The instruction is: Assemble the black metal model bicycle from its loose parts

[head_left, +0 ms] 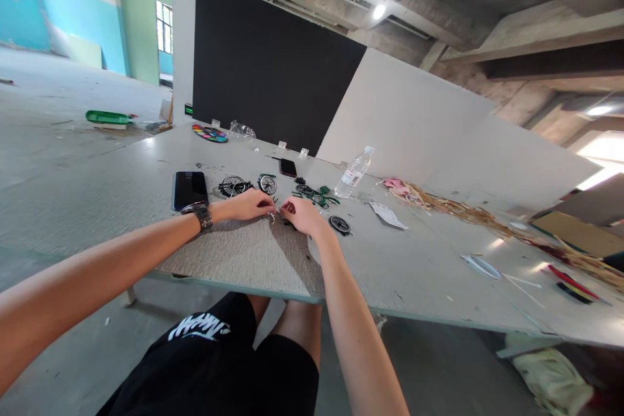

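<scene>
Tabletop (414, 273): grey, scuffed board, wide; we sit at its near edge.
Woven grey mat (244, 257): at the near edge, under our hands.
Dark blue phone (190, 189): flat, just beyond our left wrist.
Clear plastic water bottle (354, 173): lying toward the far edge.
Black spoked model wheels (233, 186): loose, unmounted; another wheel (340, 225) right of our right hand. Assembly looks barely begun, we judge.
Green model-bicycle frame pieces (319, 198): scattered beyond the hands.
Left hand (251, 204), right hand (301, 214): fingertips nearly meeting, pinched on a small metal part (277, 215) between them.
</scene>
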Action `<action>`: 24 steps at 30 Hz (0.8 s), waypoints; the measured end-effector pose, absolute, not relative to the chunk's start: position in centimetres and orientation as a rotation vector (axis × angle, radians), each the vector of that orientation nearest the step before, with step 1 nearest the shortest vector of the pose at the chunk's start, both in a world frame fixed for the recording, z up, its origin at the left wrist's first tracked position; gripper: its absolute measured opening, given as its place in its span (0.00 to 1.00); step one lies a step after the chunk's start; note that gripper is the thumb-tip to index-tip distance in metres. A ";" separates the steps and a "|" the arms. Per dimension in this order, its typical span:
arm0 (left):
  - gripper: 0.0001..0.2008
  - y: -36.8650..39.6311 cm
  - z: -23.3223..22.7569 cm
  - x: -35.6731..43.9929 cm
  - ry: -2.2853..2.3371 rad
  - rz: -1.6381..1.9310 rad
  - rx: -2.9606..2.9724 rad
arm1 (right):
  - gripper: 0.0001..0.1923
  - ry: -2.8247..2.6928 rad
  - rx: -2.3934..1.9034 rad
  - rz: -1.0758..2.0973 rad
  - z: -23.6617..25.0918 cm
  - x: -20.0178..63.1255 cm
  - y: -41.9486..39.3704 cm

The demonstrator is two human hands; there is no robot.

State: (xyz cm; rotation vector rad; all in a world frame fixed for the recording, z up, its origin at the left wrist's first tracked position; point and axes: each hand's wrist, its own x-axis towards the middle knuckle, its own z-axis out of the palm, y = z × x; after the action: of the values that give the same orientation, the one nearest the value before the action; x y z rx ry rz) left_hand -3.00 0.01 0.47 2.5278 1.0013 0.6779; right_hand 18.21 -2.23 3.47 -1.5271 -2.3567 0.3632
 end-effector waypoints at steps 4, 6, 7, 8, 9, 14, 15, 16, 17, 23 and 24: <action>0.17 0.0 0.4 -3.0 1.000 0.687 2.538 | 0.06 -2.347 -1.517 0.386 3.4 18.2 -2.2; 0.17 0.0 0.4 -2.9 0.993 0.691 2.538 | 0.05 -2.349 -1.508 0.381 3.4 18.2 -2.2; 0.17 0.1 0.4 -2.9 0.991 0.692 2.537 | 0.05 -2.350 -1.508 0.380 3.4 18.3 -2.1; 0.17 0.1 0.3 -2.9 0.991 0.694 2.533 | 0.05 -2.352 -1.511 0.382 3.4 18.3 -2.1; 0.17 0.1 0.3 -2.9 0.992 0.698 2.530 | 0.05 -2.352 -1.516 0.383 3.4 18.3 -2.1; 0.18 0.1 0.3 -2.9 1.008 0.700 2.548 | 0.05 -2.335 -1.531 0.383 3.4 18.1 -2.2; 0.18 0.1 0.4 -2.9 1.013 0.697 2.556 | 0.06 -2.332 -1.536 0.385 3.4 18.1 -2.2; 0.18 0.1 0.4 -2.9 1.016 0.694 2.562 | 0.06 -2.329 -1.542 0.388 3.4 18.1 -2.3; 0.19 0.0 0.4 -2.9 1.016 0.692 2.565 | 0.07 -2.328 -1.546 0.390 3.4 18.1 -2.3; 0.18 0.0 0.5 -2.8 1.023 0.685 2.558 | 0.08 -2.318 -1.535 0.349 3.3 18.1 -2.0; 0.18 0.0 0.5 -2.8 1.026 0.684 2.557 | 0.08 -2.317 -1.530 0.346 3.2 18.1 -1.9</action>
State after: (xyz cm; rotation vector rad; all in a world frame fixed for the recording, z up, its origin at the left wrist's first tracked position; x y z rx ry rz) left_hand -2.84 -0.03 0.48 2.5572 1.0259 0.6841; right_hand 18.14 -1.94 3.24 -1.5301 -2.3166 0.3458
